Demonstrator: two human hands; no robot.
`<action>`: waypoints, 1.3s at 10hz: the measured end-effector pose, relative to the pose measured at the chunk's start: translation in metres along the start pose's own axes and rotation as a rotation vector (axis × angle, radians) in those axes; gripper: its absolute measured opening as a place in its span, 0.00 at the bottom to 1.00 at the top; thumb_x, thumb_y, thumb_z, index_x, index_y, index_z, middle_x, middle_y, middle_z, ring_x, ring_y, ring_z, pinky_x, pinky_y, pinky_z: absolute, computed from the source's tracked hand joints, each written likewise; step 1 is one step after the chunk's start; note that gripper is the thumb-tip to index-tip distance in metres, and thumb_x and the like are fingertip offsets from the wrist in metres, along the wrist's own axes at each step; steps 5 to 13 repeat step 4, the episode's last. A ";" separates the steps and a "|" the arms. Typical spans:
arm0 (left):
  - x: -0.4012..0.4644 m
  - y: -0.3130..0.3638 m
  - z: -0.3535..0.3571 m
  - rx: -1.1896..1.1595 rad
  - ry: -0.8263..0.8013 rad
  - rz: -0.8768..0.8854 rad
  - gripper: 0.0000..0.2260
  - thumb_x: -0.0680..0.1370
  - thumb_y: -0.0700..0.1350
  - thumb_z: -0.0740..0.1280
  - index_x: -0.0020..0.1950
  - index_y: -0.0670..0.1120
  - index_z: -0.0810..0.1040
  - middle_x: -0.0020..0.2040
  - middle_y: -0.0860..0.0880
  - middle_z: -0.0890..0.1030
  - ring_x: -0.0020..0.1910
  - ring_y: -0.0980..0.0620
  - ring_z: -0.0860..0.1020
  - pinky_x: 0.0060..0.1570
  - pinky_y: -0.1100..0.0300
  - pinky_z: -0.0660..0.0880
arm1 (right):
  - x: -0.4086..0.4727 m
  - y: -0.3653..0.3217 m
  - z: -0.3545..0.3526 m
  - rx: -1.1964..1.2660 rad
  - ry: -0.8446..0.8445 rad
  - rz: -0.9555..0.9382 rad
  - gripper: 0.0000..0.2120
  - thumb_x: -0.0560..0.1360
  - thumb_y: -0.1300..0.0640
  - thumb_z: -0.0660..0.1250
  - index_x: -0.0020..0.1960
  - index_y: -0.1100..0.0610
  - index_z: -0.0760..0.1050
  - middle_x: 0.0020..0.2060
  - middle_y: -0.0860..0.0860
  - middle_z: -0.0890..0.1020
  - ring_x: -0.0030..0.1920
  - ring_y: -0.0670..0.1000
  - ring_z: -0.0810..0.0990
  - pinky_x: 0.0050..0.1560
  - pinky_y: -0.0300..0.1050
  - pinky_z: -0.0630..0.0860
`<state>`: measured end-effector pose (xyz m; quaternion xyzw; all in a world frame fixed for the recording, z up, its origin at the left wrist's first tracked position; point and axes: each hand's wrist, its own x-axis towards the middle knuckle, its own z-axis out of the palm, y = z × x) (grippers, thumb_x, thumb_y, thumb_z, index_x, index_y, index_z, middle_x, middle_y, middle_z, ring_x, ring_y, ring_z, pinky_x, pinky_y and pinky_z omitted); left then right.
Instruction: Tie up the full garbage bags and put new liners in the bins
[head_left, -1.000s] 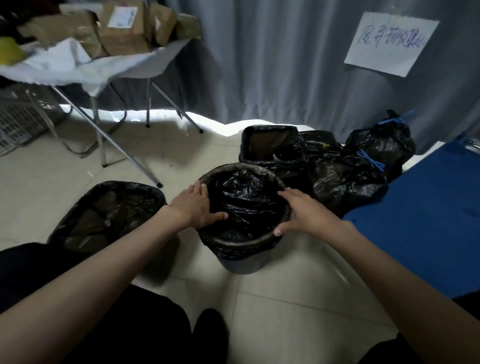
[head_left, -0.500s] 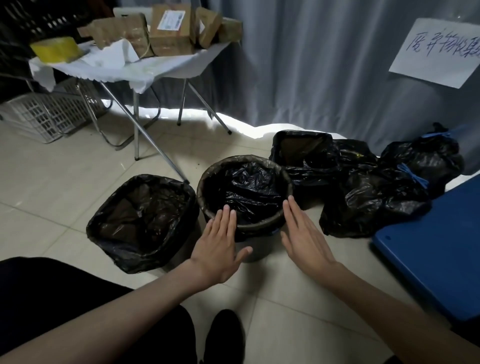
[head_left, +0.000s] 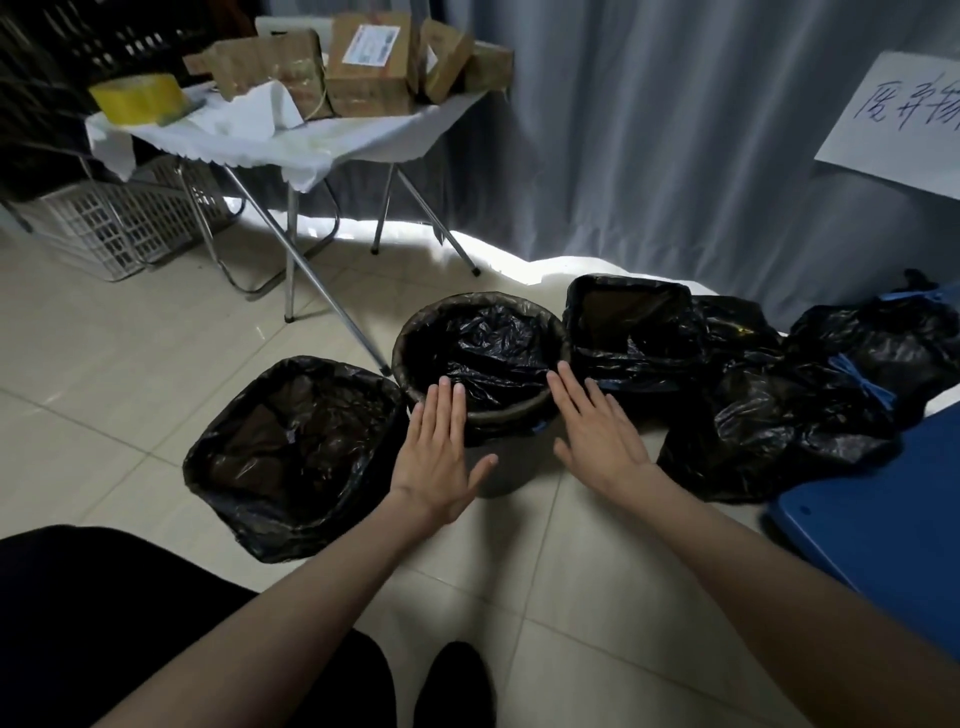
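On the tiled floor (head_left: 119, 364) ahead of me sit three lined bins in a rough row. Largest first: the square bin on the left (head_left: 291, 452), its black liner folded over the rim and hanging down the outside so it can't slip in; inside looks slack and empty. Next, the tied garbage bags (head_left: 810, 415) heaped to the right w/ blue ties knotted at the necks, parked out of the way against the curtain (head_left: 623, 130), prob. waiting to be carried off. Behind them a second square bin (head_left: 634, 322), liner also cuffed over its edge. Centre, the round bin (head_left: 480, 358), liner rolled tight around the rim, loose plastic bunched inside.

Left hand (head_left: 441, 457) hovers flat just in front of the round bin's near rim, fingers (head_left: 447, 410) straight & spread, gripping nothing. Right hand (head_left: 602, 436) likewise flat at the bin's right side, palm down, nothing held. Can't tell if either touches the rim. Reads to me as a hands-off pose, liner seated; all three bins look lined, so task seems near done.

Off to the back-left, a folding surface (head_left: 311, 150) w/ cardboard parcels (head_left: 363, 67) and a tape roll (head_left: 140, 96), not involved.
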<state>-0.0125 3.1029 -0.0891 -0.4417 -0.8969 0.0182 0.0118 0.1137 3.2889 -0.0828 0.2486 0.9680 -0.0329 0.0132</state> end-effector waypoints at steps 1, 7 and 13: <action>0.022 -0.005 -0.009 0.025 -0.055 -0.021 0.43 0.77 0.70 0.41 0.78 0.40 0.33 0.79 0.40 0.36 0.79 0.44 0.37 0.78 0.48 0.41 | 0.029 -0.003 -0.015 -0.009 -0.089 0.018 0.42 0.79 0.49 0.61 0.80 0.50 0.35 0.79 0.47 0.36 0.79 0.59 0.49 0.77 0.56 0.53; 0.055 -0.003 -0.043 0.017 -0.159 -0.078 0.38 0.79 0.68 0.44 0.80 0.44 0.40 0.80 0.43 0.40 0.79 0.43 0.41 0.77 0.46 0.41 | 0.037 -0.021 -0.046 0.027 -0.003 0.076 0.34 0.81 0.43 0.55 0.81 0.46 0.42 0.80 0.52 0.41 0.79 0.60 0.47 0.77 0.61 0.49; 0.055 -0.003 -0.043 0.017 -0.159 -0.078 0.38 0.79 0.68 0.44 0.80 0.44 0.40 0.80 0.43 0.40 0.79 0.43 0.41 0.77 0.46 0.41 | 0.037 -0.021 -0.046 0.027 -0.003 0.076 0.34 0.81 0.43 0.55 0.81 0.46 0.42 0.80 0.52 0.41 0.79 0.60 0.47 0.77 0.61 0.49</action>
